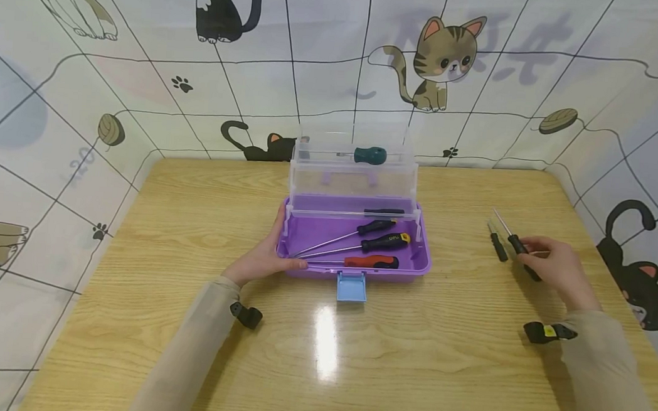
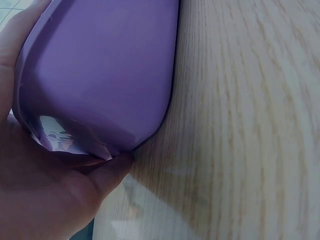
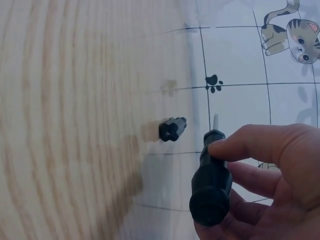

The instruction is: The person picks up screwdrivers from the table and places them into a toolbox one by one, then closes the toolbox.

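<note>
My left hand (image 1: 260, 256) grips the left end of a purple box (image 1: 423, 271), its thumb on the front rim; the left wrist view shows the fingers round the box's end wall (image 2: 105, 75). At the right, my right hand (image 1: 557, 266) pinches a black-handled screwdriver (image 1: 517, 245) between thumb and fingers, the shaft pointing away from me. In the right wrist view that screwdriver (image 3: 211, 182) shows its handle end. A smaller black screwdriver (image 1: 498, 247) lies just left of it. Inside the box are several screwdrivers, one with a red handle (image 1: 372, 261).
The clear lid (image 1: 308, 178) stands open at the back of the box, with a green-handled screwdriver (image 1: 370, 155) in its upper part. A blue latch (image 1: 351, 287) hangs at the box's front. A cat-patterned sheet (image 1: 325, 86) borders the wooden table (image 1: 205, 191) behind and at both sides.
</note>
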A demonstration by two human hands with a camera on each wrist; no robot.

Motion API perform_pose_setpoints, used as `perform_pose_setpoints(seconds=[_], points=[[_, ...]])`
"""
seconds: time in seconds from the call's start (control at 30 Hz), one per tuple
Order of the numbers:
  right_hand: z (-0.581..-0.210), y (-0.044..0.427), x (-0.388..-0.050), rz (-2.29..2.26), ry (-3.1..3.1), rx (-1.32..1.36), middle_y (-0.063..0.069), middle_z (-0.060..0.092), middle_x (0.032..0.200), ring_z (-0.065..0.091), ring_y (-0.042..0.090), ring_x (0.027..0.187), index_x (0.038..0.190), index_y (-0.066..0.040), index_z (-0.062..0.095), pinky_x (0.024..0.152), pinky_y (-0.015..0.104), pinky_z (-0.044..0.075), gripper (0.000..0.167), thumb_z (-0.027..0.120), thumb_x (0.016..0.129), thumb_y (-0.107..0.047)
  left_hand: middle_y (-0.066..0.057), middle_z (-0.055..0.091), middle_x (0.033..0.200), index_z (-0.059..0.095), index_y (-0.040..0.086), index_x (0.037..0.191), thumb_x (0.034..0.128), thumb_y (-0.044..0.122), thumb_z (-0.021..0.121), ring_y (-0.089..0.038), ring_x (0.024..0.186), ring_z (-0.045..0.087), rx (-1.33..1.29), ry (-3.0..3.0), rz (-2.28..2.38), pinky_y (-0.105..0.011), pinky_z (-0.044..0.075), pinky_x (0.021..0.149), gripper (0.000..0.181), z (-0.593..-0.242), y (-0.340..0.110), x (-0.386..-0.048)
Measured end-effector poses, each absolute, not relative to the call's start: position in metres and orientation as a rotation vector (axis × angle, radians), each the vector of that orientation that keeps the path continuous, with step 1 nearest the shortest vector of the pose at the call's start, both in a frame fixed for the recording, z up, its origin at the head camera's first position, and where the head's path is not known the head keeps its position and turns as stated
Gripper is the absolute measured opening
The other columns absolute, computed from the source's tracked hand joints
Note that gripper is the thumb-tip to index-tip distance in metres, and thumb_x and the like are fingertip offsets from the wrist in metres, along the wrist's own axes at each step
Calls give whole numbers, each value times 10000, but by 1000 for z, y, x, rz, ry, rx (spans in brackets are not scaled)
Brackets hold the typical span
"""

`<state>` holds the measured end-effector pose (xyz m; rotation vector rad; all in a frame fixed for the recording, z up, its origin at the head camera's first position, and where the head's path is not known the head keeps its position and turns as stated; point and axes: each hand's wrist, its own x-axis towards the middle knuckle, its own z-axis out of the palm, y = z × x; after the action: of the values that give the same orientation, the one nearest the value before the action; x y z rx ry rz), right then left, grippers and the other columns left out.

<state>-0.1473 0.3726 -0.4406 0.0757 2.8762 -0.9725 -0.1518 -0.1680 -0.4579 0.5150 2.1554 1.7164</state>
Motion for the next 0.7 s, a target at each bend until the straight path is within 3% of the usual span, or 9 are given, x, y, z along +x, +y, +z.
perform_pose_setpoints(seconds=[0.23,0.7], points=[[-435,367,-146,-994,2864,81,303,525,1193,521,453,1059,1304,100,497,601,191,446,461,597,960,-191,103,-114,1589,-178,495,1467,743,279,853,-270,1454,21,513,2154,1727,-498,65,1140,1278,-459,-168,-152],[-424,339,-148,-1076,2852,27,277,534,1183,519,410,1044,1316,76,516,591,205,463,429,594,956,-143,55,-136,1592,-189,471,1472,770,210,831,-270,1452,4,499,2159,1712,-515,57,1137,1265,-459,-168,-152]])
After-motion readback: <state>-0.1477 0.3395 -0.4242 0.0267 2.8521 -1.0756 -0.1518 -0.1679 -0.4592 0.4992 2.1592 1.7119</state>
